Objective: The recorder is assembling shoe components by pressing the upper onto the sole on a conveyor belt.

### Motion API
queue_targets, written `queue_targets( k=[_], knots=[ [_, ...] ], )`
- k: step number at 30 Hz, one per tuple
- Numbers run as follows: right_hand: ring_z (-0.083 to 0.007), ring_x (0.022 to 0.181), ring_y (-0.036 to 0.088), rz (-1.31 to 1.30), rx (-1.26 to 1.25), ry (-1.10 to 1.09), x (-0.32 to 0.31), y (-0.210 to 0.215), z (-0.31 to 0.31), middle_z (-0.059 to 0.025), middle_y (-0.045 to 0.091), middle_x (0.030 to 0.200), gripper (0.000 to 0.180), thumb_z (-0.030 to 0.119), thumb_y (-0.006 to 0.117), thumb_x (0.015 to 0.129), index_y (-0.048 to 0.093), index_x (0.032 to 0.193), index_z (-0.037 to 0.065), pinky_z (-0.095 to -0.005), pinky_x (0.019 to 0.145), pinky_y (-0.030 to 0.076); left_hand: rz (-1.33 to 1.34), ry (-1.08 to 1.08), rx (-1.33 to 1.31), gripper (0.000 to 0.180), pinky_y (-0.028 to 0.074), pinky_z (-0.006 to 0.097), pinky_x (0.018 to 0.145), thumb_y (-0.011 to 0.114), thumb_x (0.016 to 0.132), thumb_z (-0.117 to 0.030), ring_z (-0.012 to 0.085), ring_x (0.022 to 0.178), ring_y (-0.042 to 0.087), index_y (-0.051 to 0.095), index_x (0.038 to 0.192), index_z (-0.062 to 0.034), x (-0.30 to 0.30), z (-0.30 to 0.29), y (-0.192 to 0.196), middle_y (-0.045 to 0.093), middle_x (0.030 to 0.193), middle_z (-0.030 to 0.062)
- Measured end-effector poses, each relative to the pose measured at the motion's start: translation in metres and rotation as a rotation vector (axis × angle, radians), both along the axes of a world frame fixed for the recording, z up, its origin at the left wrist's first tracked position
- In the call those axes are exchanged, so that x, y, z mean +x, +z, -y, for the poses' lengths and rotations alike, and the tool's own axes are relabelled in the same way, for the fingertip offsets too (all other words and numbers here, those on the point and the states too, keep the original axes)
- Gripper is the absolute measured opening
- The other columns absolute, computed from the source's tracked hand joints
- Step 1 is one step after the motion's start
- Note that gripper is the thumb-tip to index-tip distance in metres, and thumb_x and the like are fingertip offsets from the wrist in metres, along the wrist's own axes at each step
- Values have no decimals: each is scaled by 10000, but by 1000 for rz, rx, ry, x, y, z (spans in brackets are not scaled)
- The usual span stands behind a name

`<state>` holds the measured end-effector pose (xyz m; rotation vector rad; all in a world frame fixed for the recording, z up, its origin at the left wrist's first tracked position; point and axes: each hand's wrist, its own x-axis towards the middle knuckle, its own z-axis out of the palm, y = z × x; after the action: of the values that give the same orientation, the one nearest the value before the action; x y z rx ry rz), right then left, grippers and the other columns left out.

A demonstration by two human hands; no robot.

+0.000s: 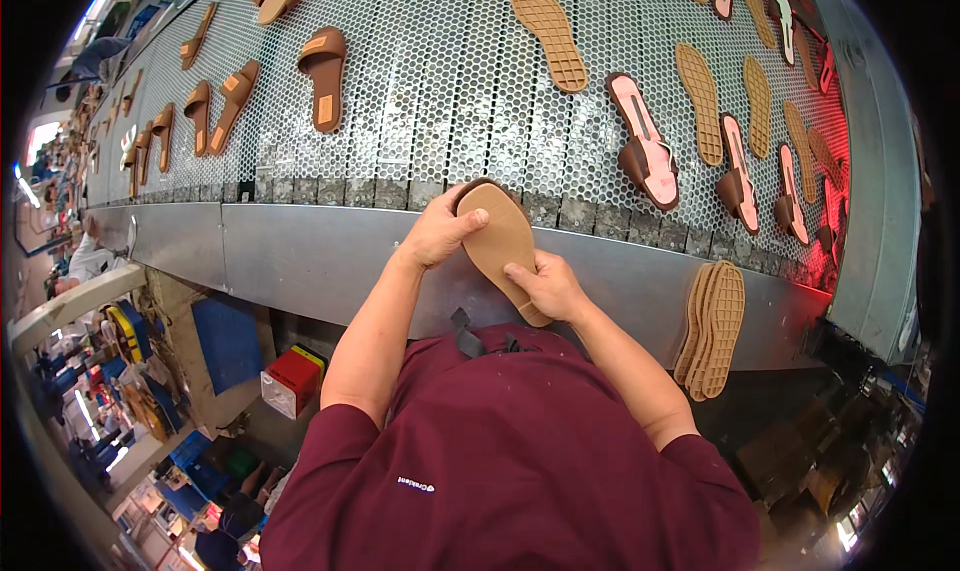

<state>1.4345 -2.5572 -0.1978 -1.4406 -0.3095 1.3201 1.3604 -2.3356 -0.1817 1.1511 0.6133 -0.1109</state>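
Between my hands is a sandal (500, 239), held with its tan sole facing up and a dark brown edge showing at the toe. My left hand (440, 229) grips the toe end, its thumb lying on the sole. Lower down, my right hand (550, 283) is closed round the heel part, thumb pressed on the sole. The sandal's upper side is hidden beneath. Just past the metal ledge (330, 253) lies a perforated metal conveyor (430, 101). A pile of several tan soles (718, 331) rests on the ledge to my right.
Brown sandals (325, 76) are spread over the conveyor's left part. On its right lie pink-topped brown uppers (645, 146) and loose tan soles (550, 36), under red light at the far right. A red box (293, 379) stands below the ledge at left. A metal panel (880, 171) borders the right.
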Motion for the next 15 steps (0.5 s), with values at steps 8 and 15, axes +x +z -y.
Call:
queue_targets(
  k=[8,15],
  knots=[
    [-89,917,632,14,-27,35,7,0,4,-37,715,1047,309,220,641,981,672,1195,-1,-277,801,522,-50,-16,48,508,504,332,940,713,929,-308,165,1076,614,570,1304,3,4,9,1,659,1189,95],
    [-87,900,627,9,-39,31,11,-4,8,-38,717,1014,303,229,638,984,682,1171,-5,-281,792,522,-60,12,69,407,514,319,896,661,966,-268,142,1021,619,599,1257,10,10,19,3,672,1148,85]
  ],
)
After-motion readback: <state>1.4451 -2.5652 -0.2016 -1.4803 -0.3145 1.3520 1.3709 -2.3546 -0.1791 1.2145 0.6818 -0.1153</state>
